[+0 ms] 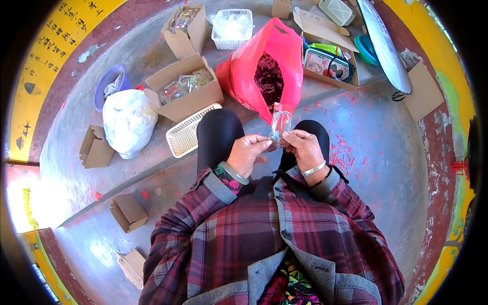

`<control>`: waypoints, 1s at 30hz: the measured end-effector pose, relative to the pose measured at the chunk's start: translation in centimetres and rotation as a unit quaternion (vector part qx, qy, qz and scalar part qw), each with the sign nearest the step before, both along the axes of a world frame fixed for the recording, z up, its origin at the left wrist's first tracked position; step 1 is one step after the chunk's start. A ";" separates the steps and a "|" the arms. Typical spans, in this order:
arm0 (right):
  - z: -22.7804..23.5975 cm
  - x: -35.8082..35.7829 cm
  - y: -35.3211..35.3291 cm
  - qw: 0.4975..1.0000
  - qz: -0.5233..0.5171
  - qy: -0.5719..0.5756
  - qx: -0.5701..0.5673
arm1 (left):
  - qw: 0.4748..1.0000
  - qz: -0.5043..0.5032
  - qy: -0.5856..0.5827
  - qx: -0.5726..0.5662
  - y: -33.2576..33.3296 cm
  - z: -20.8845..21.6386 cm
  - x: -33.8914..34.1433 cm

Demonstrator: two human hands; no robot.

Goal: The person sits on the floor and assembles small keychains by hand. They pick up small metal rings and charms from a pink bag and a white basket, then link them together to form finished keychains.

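Between my knees I hold a small clear plastic bag (281, 121) with a pale looped cord inside. My left hand (247, 152) pinches its lower left part between thumb and fingers. On the other side, my right hand (304, 149) is closed on the lower right corner. A small bluish bit shows between the fingertips, too small to name. Just beyond the bag stands a large pink-red plastic carrier bag (241, 76), its mouth open toward me, with a mass of dark red thin pieces inside.
A cream plastic basket (175, 144) lies by my left knee. Behind it is a cardboard box (206, 96) of clear packets, beside a stuffed white bag (129, 119). At far right stands an open box (351, 81). Red scraps (343, 155) litter the floor to the right.
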State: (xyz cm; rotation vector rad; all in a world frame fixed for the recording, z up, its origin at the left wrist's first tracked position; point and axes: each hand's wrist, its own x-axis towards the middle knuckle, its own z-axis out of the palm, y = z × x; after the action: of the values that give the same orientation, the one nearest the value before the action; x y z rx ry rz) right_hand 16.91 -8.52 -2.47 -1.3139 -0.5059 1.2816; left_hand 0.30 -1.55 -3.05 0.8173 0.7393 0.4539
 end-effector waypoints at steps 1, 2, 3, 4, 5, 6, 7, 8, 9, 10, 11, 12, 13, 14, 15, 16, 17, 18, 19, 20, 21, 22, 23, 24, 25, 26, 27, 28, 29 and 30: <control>0.0 0.1 0.0 1.000 0.008 -0.019 0.012 | 1.000 0.000 -0.006 -0.021 0.1 0.3 0.0; -0.1 0.0 0.0 0.999 0.017 -0.039 0.023 | 0.999 -0.006 -0.031 -0.035 0.3 0.5 0.0; -0.1 0.0 0.0 0.997 0.025 -0.059 0.034 | 0.997 -0.011 -0.057 -0.049 0.7 0.6 0.1; -0.1 -0.2 0.0 0.996 0.041 -0.081 0.025 | 0.994 -0.016 -0.082 -0.063 1.0 0.7 0.1; 0.0 -0.5 0.0 0.993 0.056 -0.103 0.017 | 0.994 -0.007 -0.082 -0.073 1.2 0.7 0.1; 0.1 -0.7 0.0 0.990 0.071 -0.125 0.008 | 0.993 0.002 -0.082 -0.082 1.3 0.8 0.2; 0.0 -0.7 0.0 0.988 0.082 -0.129 0.010 | 0.992 0.012 -0.082 -0.092 1.5 0.8 0.2; 0.0 -0.8 0.0 0.986 0.093 -0.135 0.009 | 0.992 0.028 -0.084 -0.088 1.6 0.9 0.2; 0.2 -0.8 0.0 0.985 0.103 -0.141 0.009 | 0.992 0.043 -0.085 -0.084 1.7 1.0 0.2; 0.3 -0.9 0.0 0.983 0.113 -0.147 0.008 | 0.991 0.059 -0.086 -0.080 1.7 1.1 0.1; 0.0 -0.7 0.0 0.977 0.103 -0.185 0.022 | 0.991 0.066 -0.087 -0.078 1.7 1.0 0.1; -0.5 -0.5 0.0 0.970 0.092 -0.222 0.035 | 0.991 0.074 -0.088 -0.075 1.6 0.7 0.1; -0.8 -0.4 0.0 0.961 0.082 -0.259 0.048 | 0.990 0.081 -0.090 -0.072 1.6 0.5 0.1; -0.2 -0.5 0.1 0.943 0.056 -0.319 0.083 | 0.991 0.078 -0.091 -0.057 1.4 0.4 0.2; 1.0 -0.6 0.3 0.918 0.030 -0.377 0.117 | 0.992 0.075 -0.093 -0.042 1.2 0.3 0.2; 1.8 -0.7 0.5 0.889 0.004 -0.433 0.151 | 0.992 0.073 -0.095 -0.027 1.0 0.3 0.3; 2.1 -0.4 0.6 0.885 0.034 -0.439 0.153 | 0.994 0.060 -0.090 -0.020 0.9 0.3 0.3; 2.4 -0.3 0.7 0.861 0.038 -0.474 0.178 | 0.995 0.048 -0.086 -0.014 0.7 0.4 0.4; 2.7 -0.4 0.9 0.836 0.042 -0.508 0.203 | 0.996 0.035 -0.081 -0.008 0.6 0.5 0.5; 2.8 -0.4 1.0 0.808 0.046 -0.541 0.228 | 0.997 0.028 -0.078 0.001 0.4 0.7 0.5; 2.9 -0.4 1.0 0.807 0.051 -0.543 0.225 | 0.997 0.020 -0.075 0.011 0.2 1.1 0.6; 2.9 -0.4 1.0 0.807 0.056 -0.545 0.221 | 0.997 0.013 -0.072 0.020 0.0 1.3 0.6; 2.9 -0.4 1.0 0.806 0.061 -0.547 0.218 | 0.997 0.013 -0.075 0.023 -0.1 1.4 0.6; 2.7 -0.4 0.9 0.804 0.062 -0.550 0.217 | 0.997 0.012 -0.078 0.026 -0.2 1.4 0.6; 2.5 -0.2 0.9 0.803 0.064 -0.553 0.215 | 0.996 0.012 -0.082 0.029 -0.2 1.4 0.6; 2.4 -0.1 0.9 0.801 0.066 -0.555 0.213 | 0.996 0.011 -0.083 0.026 -0.2 1.4 0.6; 2.5 -0.1 0.9 0.802 0.069 -0.554 0.212 | 0.996 0.010 -0.085 0.022 -0.2 1.4 0.6; 2.6 -0.2 0.8 0.803 0.073 -0.552 0.210 | 0.996 0.009 -0.087 0.019 -0.2 1.4 0.6; 2.7 -0.2 0.8 0.805 0.076 -0.551 0.209 | 0.996 0.011 -0.089 0.018 -0.2 1.4 0.6; 2.8 -0.2 0.8 0.808 0.081 -0.545 0.208 | 0.996 0.013 -0.090 0.016 -0.2 1.2 0.5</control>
State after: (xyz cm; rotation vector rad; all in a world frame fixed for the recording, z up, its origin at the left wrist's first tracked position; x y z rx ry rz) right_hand 16.71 -7.69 0.32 -1.5380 -1.6291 0.3480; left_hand 0.84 -1.76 -1.80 0.7869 0.5775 0.5571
